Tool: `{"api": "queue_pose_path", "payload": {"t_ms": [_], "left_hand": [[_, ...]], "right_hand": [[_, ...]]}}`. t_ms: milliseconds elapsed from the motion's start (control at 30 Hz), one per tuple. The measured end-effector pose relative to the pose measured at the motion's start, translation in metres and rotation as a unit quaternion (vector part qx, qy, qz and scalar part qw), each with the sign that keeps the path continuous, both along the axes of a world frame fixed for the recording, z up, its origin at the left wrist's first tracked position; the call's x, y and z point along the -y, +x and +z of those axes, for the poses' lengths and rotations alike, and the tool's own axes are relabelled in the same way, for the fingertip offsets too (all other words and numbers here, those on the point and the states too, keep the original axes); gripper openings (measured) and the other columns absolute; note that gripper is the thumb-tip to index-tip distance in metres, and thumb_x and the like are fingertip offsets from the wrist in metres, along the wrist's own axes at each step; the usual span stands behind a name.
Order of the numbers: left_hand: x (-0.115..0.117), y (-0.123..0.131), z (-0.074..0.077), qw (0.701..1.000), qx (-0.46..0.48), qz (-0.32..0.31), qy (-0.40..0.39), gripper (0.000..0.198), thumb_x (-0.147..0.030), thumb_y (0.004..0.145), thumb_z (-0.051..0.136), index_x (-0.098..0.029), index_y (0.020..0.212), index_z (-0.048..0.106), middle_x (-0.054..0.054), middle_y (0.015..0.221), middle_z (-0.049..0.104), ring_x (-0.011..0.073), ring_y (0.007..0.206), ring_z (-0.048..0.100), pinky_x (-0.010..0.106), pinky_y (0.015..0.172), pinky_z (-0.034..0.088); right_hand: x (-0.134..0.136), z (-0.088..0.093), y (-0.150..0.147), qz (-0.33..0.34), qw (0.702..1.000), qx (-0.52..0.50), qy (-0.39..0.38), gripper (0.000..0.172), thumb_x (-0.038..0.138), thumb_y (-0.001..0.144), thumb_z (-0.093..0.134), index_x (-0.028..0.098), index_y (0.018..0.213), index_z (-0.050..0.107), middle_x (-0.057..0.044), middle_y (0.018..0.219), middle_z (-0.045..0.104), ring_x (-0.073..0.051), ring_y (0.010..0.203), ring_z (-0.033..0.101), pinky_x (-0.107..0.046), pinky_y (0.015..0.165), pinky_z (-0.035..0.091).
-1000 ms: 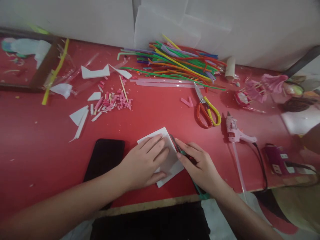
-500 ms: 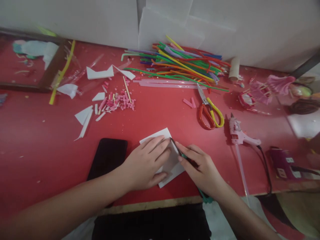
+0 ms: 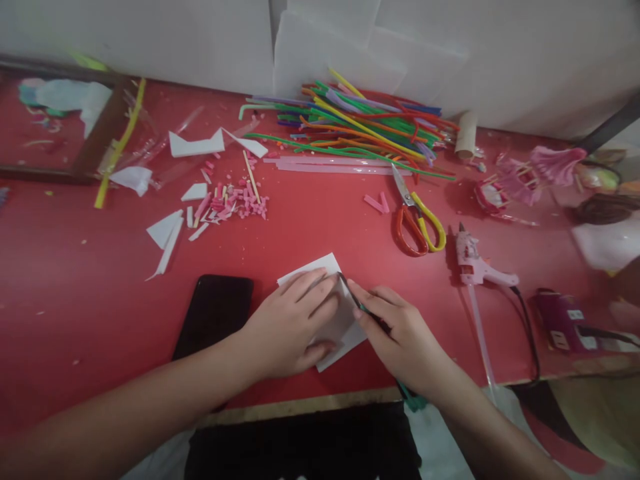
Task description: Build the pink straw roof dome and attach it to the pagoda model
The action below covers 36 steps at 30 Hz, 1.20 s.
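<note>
A small white sheet (image 3: 350,337), like paper or foam board, lies at an angle near the front of the table. My left hand (image 3: 287,320) rests on its left part, fingers stretched out and pressing it down. In my right hand (image 3: 397,333) is a slim tool with a dark tip (image 3: 342,279) and green parts. Its tip touches the sheet close to my left fingertips, and the green rear end (image 3: 414,400) shows below my wrist. My palm hides most of the tool, so its exact kind cannot be told.
Beside my left forearm lies a black phone (image 3: 215,310). Scissors (image 3: 417,213), a pink glue gun (image 3: 470,260) and a purple power block (image 3: 557,320) stand to the right. Pipe cleaners (image 3: 360,130), white scraps (image 3: 197,143) and pink bits (image 3: 245,203) lie farther back.
</note>
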State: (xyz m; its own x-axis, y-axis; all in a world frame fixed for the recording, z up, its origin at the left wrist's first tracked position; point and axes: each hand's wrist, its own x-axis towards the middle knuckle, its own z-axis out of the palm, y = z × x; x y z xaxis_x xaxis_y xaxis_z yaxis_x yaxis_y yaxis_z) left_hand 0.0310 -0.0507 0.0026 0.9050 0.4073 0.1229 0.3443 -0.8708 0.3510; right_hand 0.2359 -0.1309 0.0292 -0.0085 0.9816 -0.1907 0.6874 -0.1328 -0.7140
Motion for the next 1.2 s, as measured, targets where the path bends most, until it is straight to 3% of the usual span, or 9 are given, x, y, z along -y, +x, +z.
{"api": "queue_pose_path", "payload": {"t_ms": [500,1200], "left_hand": [[-0.0016,0.0005,0.0008,1.0,0.005,-0.006,-0.014,0.059,-0.043,0.083,0.066,-0.008,0.13,0.056,0.018,0.145,0.053,0.0393,0.135,0.045,0.053,0.109,0.044],[-0.0014,0.0006,0.0011,0.999,0.019,0.002,-0.033,0.062,-0.043,0.081,0.069,-0.011,0.132,0.054,0.018,0.142,0.055,0.0385,0.135,0.046,0.053,0.105,0.046]], "right_hand": [[0.0065,0.0025,-0.0031,0.005,0.999,0.034,-0.021,0.046,0.023,0.097,0.043,0.017,0.141,0.055,-0.01,0.096,0.062,-0.02,0.084,0.066,-0.038,0.079,0.058],[0.009,0.0044,-0.0042,0.003,0.999,0.038,-0.015,0.046,0.019,0.096,0.043,0.02,0.14,0.055,-0.01,0.099,0.065,-0.019,0.085,0.067,-0.034,0.077,0.059]]}}
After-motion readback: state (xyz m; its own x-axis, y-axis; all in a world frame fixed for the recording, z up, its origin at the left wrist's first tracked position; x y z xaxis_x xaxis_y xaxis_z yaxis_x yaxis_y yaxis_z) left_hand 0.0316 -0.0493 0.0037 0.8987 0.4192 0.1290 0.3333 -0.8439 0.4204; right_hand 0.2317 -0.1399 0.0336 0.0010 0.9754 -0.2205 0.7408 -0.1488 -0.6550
